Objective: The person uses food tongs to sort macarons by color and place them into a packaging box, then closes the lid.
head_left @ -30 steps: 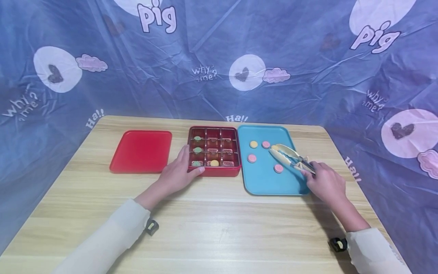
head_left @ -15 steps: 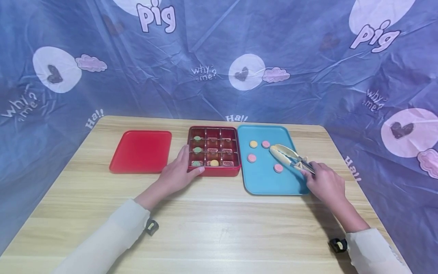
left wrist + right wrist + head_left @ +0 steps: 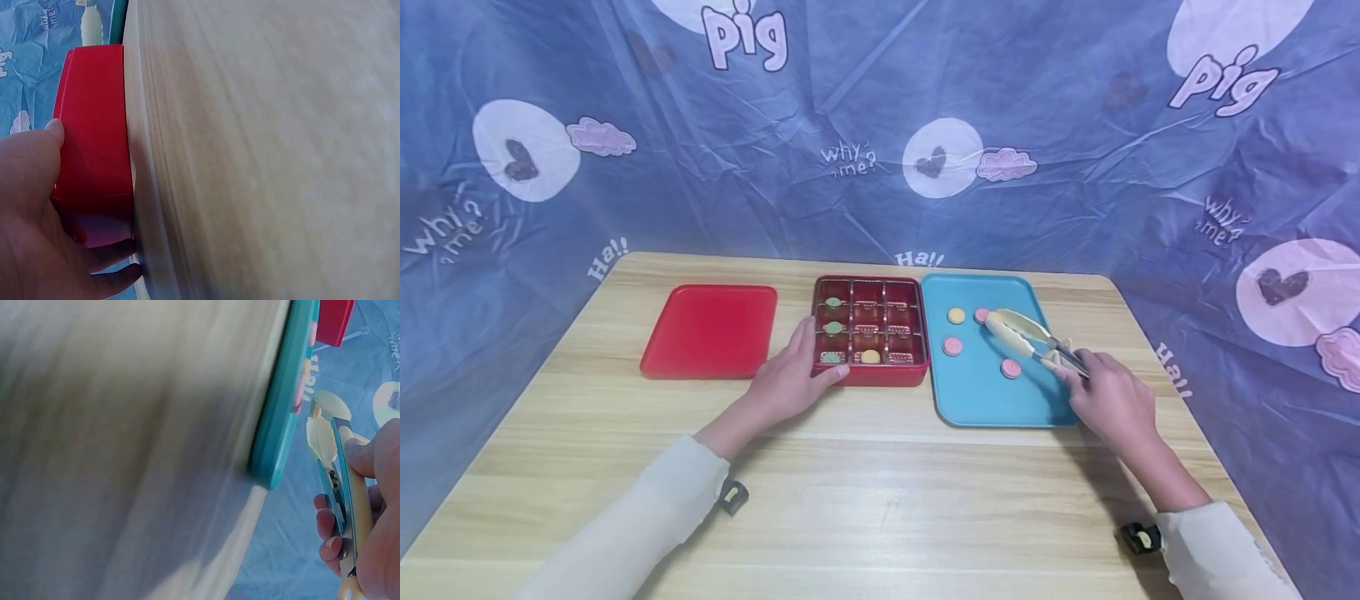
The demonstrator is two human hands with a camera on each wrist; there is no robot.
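Note:
My left hand (image 3: 785,372) rests against the left front corner of a red box (image 3: 887,376). Its thumb lies on the front rim and its fingers stretch along the left side. The box's clear insert has nine-style square compartments; green candies (image 3: 833,328) sit down the left column and a yellow candy (image 3: 870,357) in the front middle one. My right hand (image 3: 1112,396) grips tongs (image 3: 1048,342) with pale tips over a blue tray (image 3: 992,404). The tips overlap a pink candy (image 3: 981,316) at the back; a yellowish patch shows at them, and I cannot tell whether they hold a candy.
On the tray lie another yellow candy (image 3: 956,316) and pink candies (image 3: 952,346) towards the left and middle. A flat red lid (image 3: 711,332) lies left of the box. Behind the wooden table (image 3: 865,508) hangs a printed blue cloth (image 3: 820,108).
The tongs' tips have shifted slightly left and back, now partly covering the rear pink candy, which they stood beside before. The left hand and the box have stayed put.

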